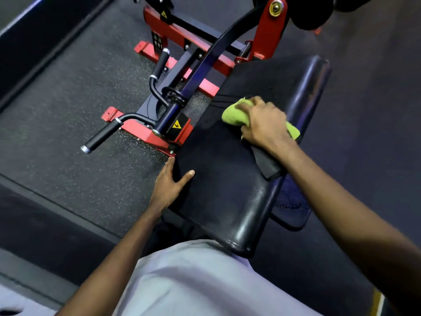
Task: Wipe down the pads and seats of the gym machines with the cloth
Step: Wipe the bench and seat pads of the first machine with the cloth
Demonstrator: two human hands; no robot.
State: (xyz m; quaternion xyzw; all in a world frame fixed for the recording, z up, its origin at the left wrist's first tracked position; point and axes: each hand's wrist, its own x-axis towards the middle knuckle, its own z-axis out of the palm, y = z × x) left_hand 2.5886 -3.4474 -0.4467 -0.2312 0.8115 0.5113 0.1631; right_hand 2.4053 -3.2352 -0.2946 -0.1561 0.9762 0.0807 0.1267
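- Plainly, the step in hand is wiping the large black pad [218, 169] of the red-framed machine [182, 37], and the green cloth [237, 115] lies on the pad's upper surface, towards its far end.
- To do it well, I judge the cloth should stay flat under the palm and travel in long overlapping passes along the pad, out to the stitched edges and over the rounded roll [309, 92] on the right side, which looks easy to miss.
- Even pressure matters; a bunched cloth touches only a narrow strip, so spreading it a little would cover more.
- The right hand [264, 124] rests on top of the cloth, its fingers [248, 106] curled down and clamped on the fabric, pressing it against the pad.
- A dark object [267, 163] sticks out beneath the right wrist; what it is cannot be told.
- The left hand [169, 185] holds nothing; its fingers [169, 165] are spread apart, the thumb lying on the pad's top and the rest wrapped round its left edge, apparently steadying it.
- The machine's black handles [100, 137] sit well apart from both hands, over the speckled floor [68, 110].
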